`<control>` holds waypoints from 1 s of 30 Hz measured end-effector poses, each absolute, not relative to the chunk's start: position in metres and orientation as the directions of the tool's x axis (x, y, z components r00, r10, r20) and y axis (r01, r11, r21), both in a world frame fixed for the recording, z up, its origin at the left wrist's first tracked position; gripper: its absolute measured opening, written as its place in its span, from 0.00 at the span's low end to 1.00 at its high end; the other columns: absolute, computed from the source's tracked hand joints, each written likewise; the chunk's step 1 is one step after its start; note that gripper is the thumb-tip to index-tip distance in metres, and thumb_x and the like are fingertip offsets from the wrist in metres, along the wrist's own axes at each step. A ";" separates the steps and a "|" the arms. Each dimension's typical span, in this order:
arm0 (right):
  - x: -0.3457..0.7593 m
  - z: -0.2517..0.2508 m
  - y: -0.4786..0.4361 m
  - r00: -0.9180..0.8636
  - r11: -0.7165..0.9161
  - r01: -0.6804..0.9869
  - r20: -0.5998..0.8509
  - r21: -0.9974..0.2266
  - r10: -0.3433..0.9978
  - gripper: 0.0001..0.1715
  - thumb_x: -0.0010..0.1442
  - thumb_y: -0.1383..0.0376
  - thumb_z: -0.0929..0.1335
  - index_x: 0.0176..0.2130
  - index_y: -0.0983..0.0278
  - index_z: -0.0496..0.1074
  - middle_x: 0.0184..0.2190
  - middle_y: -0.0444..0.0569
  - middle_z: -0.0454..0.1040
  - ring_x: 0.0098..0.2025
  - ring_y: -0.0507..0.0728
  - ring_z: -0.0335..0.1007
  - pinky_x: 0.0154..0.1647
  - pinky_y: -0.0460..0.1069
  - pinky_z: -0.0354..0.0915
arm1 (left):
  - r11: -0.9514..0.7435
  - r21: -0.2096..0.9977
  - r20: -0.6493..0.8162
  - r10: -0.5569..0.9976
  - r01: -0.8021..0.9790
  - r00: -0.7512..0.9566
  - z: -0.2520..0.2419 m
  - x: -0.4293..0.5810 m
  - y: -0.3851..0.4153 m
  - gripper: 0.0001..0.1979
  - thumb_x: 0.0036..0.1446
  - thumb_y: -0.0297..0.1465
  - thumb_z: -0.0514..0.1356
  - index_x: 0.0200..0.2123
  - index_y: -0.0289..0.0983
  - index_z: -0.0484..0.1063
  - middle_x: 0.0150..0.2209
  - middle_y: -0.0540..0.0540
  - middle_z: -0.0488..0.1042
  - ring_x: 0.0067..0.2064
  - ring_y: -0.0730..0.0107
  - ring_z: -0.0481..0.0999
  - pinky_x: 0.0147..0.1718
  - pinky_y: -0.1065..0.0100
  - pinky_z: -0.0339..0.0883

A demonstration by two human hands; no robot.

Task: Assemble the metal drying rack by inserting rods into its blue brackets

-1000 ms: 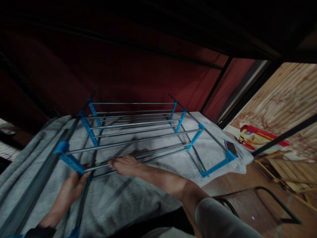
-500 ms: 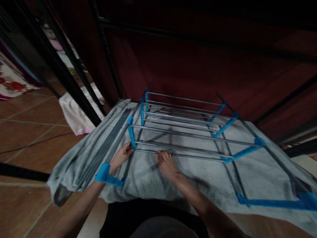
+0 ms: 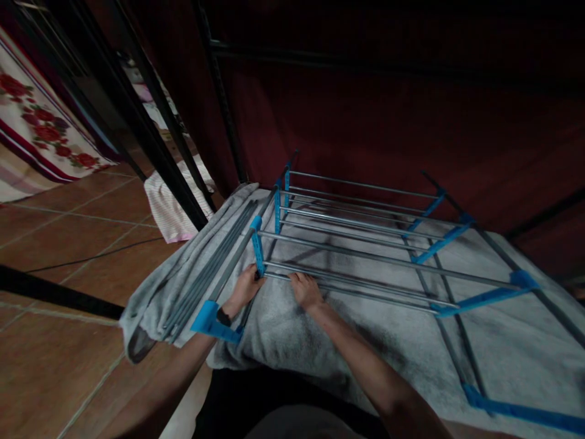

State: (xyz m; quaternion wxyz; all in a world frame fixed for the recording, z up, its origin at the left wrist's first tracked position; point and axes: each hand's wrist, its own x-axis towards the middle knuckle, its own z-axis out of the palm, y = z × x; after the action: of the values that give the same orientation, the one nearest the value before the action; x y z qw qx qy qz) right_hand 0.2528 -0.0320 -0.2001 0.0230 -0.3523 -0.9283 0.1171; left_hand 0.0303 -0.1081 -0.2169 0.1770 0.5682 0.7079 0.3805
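Note:
A rack of grey metal tubes joined by blue plastic brackets stands on a grey blanket (image 3: 388,347). My left hand (image 3: 245,286) is closed around the lower end of the front left bracket (image 3: 258,250), its fingertips partly hidden behind it. Just to the right, my right hand (image 3: 306,291) curls its fingers over the lowest front tube (image 3: 375,294), close to that bracket. The tube's left end meets the bracket at my left fingers; how deep it sits I cannot tell. At its right end is another blue bracket (image 3: 461,303).
Several loose grey tubes (image 3: 210,268) lie side by side on the blanket, left of the rack. Black metal posts (image 3: 150,116) and a dark red panel (image 3: 342,116) rise behind. A striped cloth (image 3: 169,207) lies on the tiled floor (image 3: 86,244).
My right hand has slid left along the front tube, nearer my left hand, and its fingers are more curled. My left hand stays at the bracket. The view has turned left.

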 end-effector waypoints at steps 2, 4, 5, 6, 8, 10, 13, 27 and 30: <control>0.254 -0.199 -0.031 -0.745 0.717 0.653 -0.039 -0.243 0.666 0.24 0.72 0.68 0.55 0.61 0.60 0.68 0.58 0.51 0.73 0.55 0.57 0.71 0.57 0.50 0.64 | 0.107 0.699 0.188 0.926 0.707 -0.327 -0.213 0.034 -0.106 0.02 0.56 0.27 0.59 0.32 0.38 0.68 0.37 0.44 0.74 0.40 0.62 0.74 0.46 0.60 0.72; 0.255 -0.197 -0.030 -0.732 0.701 0.668 -0.046 -0.251 0.680 0.24 0.73 0.66 0.55 0.62 0.58 0.67 0.58 0.49 0.73 0.56 0.57 0.72 0.57 0.49 0.64 | 0.156 0.673 0.176 0.915 0.723 -0.362 -0.211 0.037 -0.103 0.02 0.56 0.27 0.59 0.32 0.38 0.67 0.36 0.44 0.74 0.40 0.61 0.75 0.45 0.60 0.72; 0.255 -0.196 -0.030 -0.726 0.695 0.673 -0.048 -0.254 0.686 0.24 0.73 0.65 0.56 0.62 0.57 0.67 0.58 0.49 0.74 0.57 0.57 0.72 0.57 0.49 0.64 | 0.174 0.665 0.168 0.913 0.726 -0.372 -0.210 0.038 -0.102 0.02 0.56 0.27 0.60 0.32 0.38 0.67 0.36 0.45 0.74 0.39 0.61 0.75 0.44 0.61 0.72; 0.255 -0.195 -0.030 -0.724 0.692 0.675 -0.047 -0.257 0.688 0.24 0.73 0.64 0.56 0.62 0.56 0.67 0.58 0.49 0.74 0.57 0.56 0.71 0.57 0.48 0.64 | 0.186 0.660 0.159 0.912 0.728 -0.377 -0.209 0.038 -0.101 0.03 0.55 0.27 0.60 0.32 0.38 0.68 0.35 0.45 0.74 0.40 0.60 0.75 0.43 0.62 0.72; 0.255 -0.194 -0.029 -0.723 0.691 0.675 -0.047 -0.256 0.689 0.23 0.74 0.63 0.56 0.61 0.56 0.68 0.58 0.49 0.75 0.57 0.56 0.72 0.56 0.48 0.64 | 0.203 0.649 0.144 0.914 0.733 -0.380 -0.208 0.039 -0.100 0.03 0.55 0.27 0.61 0.32 0.38 0.68 0.35 0.45 0.75 0.40 0.60 0.76 0.42 0.63 0.71; 0.255 -0.194 -0.029 -0.719 0.686 0.681 -0.056 -0.255 0.693 0.22 0.74 0.62 0.58 0.61 0.56 0.70 0.57 0.50 0.75 0.56 0.57 0.72 0.54 0.48 0.66 | 0.221 0.637 0.131 0.914 0.739 -0.385 -0.207 0.039 -0.100 0.04 0.54 0.26 0.61 0.31 0.38 0.68 0.35 0.45 0.76 0.39 0.60 0.77 0.42 0.63 0.71; 0.256 -0.192 -0.030 -0.709 0.670 0.691 -0.071 -0.273 0.702 0.21 0.73 0.61 0.59 0.60 0.55 0.71 0.57 0.50 0.75 0.55 0.57 0.73 0.51 0.48 0.67 | 0.234 0.630 0.105 0.919 0.741 -0.379 -0.204 0.041 -0.102 0.05 0.53 0.24 0.62 0.31 0.38 0.68 0.34 0.45 0.76 0.39 0.61 0.77 0.42 0.64 0.71; 0.266 -0.195 -0.030 -0.715 0.659 0.677 -0.083 -0.326 0.694 0.22 0.74 0.62 0.59 0.62 0.55 0.70 0.61 0.49 0.72 0.59 0.57 0.71 0.54 0.49 0.65 | 0.311 0.587 0.021 0.917 0.748 -0.398 -0.181 0.054 -0.101 0.04 0.53 0.23 0.63 0.30 0.37 0.71 0.35 0.45 0.81 0.39 0.60 0.79 0.38 0.67 0.69; 0.270 -0.193 -0.030 -0.711 0.655 0.680 -0.079 -0.330 0.698 0.22 0.74 0.61 0.58 0.62 0.54 0.69 0.61 0.47 0.72 0.59 0.57 0.70 0.55 0.49 0.65 | 0.329 0.571 0.009 0.913 0.752 -0.407 -0.180 0.056 -0.102 0.05 0.53 0.24 0.64 0.29 0.38 0.71 0.34 0.45 0.81 0.39 0.59 0.79 0.37 0.68 0.68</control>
State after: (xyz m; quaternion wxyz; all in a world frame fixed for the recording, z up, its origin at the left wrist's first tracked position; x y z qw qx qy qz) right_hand 0.2698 -0.0296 -0.1934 0.0275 -0.3789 -0.9093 0.1700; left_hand 0.0560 -0.1019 -0.1799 0.1590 0.5208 0.7996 0.2532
